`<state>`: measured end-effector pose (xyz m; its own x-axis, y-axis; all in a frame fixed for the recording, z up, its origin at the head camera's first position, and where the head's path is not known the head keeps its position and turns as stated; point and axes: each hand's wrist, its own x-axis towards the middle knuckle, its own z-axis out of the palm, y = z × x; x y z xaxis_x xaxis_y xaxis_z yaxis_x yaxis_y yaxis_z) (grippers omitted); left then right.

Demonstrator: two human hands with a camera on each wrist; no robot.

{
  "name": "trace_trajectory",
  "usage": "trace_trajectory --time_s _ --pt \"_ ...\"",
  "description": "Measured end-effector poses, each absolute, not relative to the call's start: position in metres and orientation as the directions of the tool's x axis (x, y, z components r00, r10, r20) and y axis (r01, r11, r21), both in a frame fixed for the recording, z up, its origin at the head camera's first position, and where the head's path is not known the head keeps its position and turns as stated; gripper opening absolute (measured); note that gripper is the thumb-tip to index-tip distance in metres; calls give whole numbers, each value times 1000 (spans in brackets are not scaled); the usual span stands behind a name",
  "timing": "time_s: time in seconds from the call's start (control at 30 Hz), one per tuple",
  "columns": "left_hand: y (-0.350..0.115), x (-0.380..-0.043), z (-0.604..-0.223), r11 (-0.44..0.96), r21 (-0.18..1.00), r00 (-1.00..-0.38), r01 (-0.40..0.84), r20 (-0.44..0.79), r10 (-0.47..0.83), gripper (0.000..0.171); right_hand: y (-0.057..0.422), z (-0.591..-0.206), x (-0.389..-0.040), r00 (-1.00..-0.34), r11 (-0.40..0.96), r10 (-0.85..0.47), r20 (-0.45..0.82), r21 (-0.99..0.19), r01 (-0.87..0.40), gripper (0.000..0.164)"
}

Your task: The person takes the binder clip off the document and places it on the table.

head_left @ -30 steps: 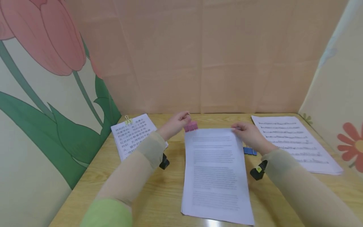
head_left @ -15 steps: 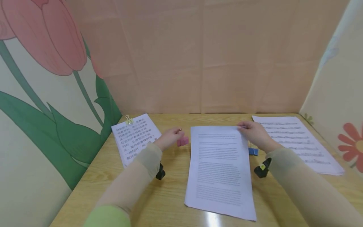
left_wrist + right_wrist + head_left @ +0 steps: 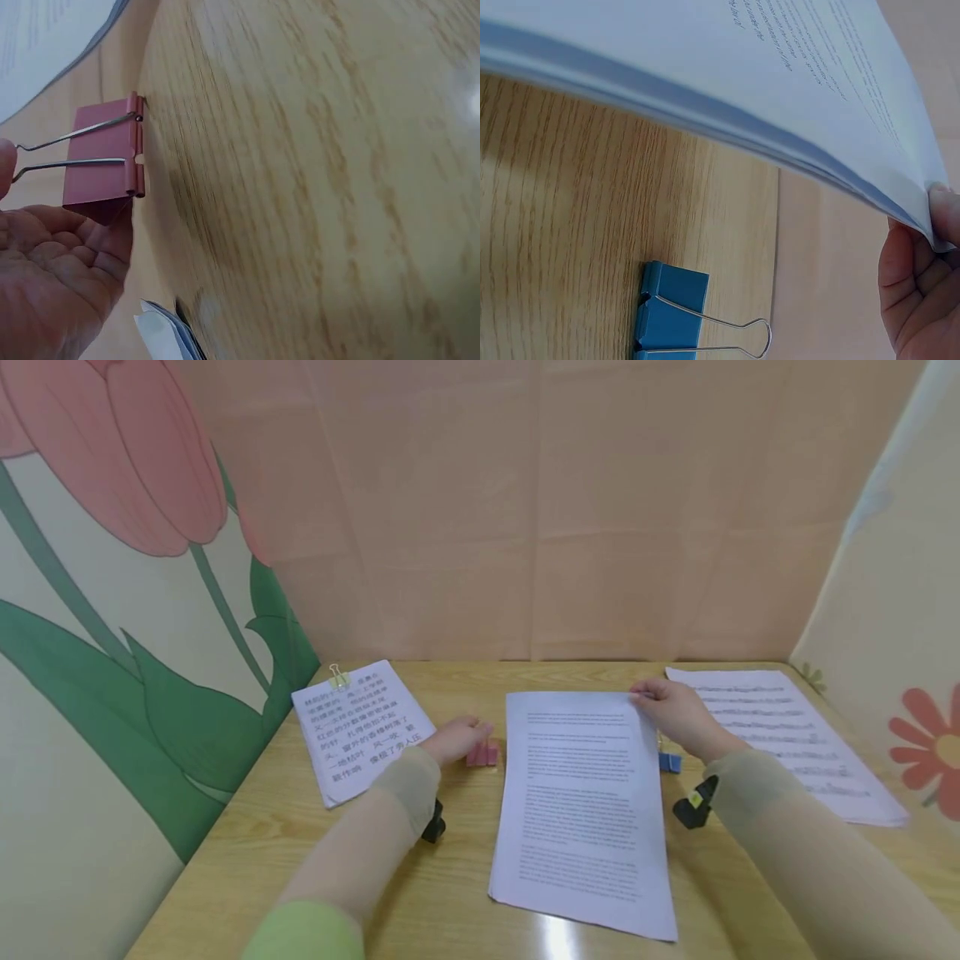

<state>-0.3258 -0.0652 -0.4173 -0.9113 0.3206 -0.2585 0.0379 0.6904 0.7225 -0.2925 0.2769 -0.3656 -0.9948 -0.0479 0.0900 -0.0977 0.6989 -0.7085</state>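
My left hand (image 3: 459,739) holds a pink binder clip (image 3: 101,150) by its wire handles, low over the table. In the left wrist view the thumb is at the handle ends, with the fingers curled behind the clip. The clip's lips are together and seem to meet the wood. Right of it lies a stack of printed paper (image 3: 573,810). My right hand (image 3: 675,714) pinches the stack's top right corner between thumb and fingers, and that end is lifted off the table. A blue binder clip (image 3: 671,311) stands on the wood beside the stack's right edge.
At the left, a paper stack (image 3: 360,727) carries a yellow binder clip (image 3: 339,678) at its top. Sheet music (image 3: 787,743) lies at the right. The wooden table (image 3: 420,893) ends at a pinkish cloth backdrop (image 3: 525,527).
My left hand has carried the pink clip away from the stack's top left corner, leftward and down to the table. The right hand has shifted slightly right with the paper.
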Motion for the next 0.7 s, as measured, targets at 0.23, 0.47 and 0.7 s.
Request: trace_trajectory --time_s 0.23,0.47,0.7 --pt "-67 -327 -422 678 735 -911 -7 -284 298 69 277 -368 -298 -996 710 -61 62 -699 -87 36" --pt "-69 -328 -425 623 780 -912 -57 -294 285 68 277 -367 -305 -997 707 -72 41 -702 -80 37" --pt "-71 -331 -426 696 718 -935 -26 -264 238 62 277 -365 -311 -996 685 -82 19 -725 -71 35"
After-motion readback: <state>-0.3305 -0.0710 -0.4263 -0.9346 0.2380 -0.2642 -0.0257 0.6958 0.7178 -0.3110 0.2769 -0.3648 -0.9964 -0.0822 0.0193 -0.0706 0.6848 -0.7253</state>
